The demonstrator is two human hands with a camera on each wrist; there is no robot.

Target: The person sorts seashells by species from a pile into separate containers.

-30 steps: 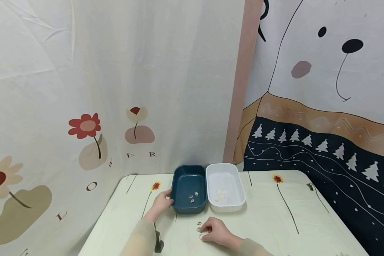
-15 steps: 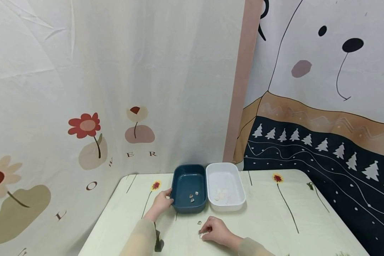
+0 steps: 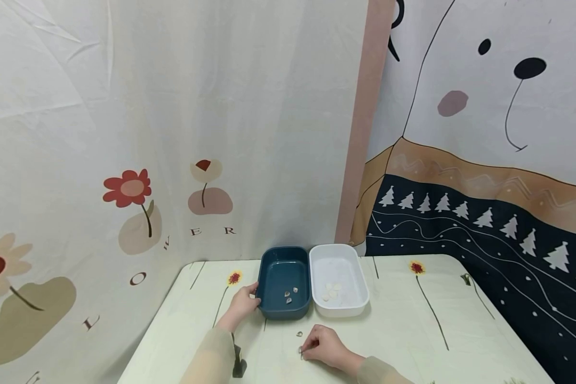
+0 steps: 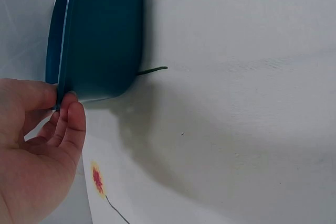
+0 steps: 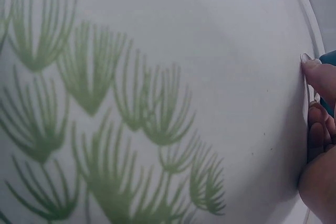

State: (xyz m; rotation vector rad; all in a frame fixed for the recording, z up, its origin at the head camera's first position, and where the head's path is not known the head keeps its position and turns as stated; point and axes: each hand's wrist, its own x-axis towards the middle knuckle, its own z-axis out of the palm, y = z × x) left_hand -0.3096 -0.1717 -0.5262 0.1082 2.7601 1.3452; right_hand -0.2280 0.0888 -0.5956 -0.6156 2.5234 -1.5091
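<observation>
My left hand grips the near left rim of a dark blue rectangular bin, thumb on one side of the wall and fingers on the other. Three small shell-like pieces lie in that bin. On the table in front, my right hand pinches a small pale shell-like piece between thumb and fingertips. Its tip peeks out past the thumb in the right wrist view, the rest hidden. One more small shell-like piece lies just beyond the right fingers.
A white rectangular bin stands against the right side of the blue one, with several pale flat pieces inside. The tablecloth is cream with printed flowers. Printed curtains rise behind the table.
The middle shell-like piece on the table has slid towards the person, up to the right fingertips, which have closed in. The left hand and both bins stay put.
</observation>
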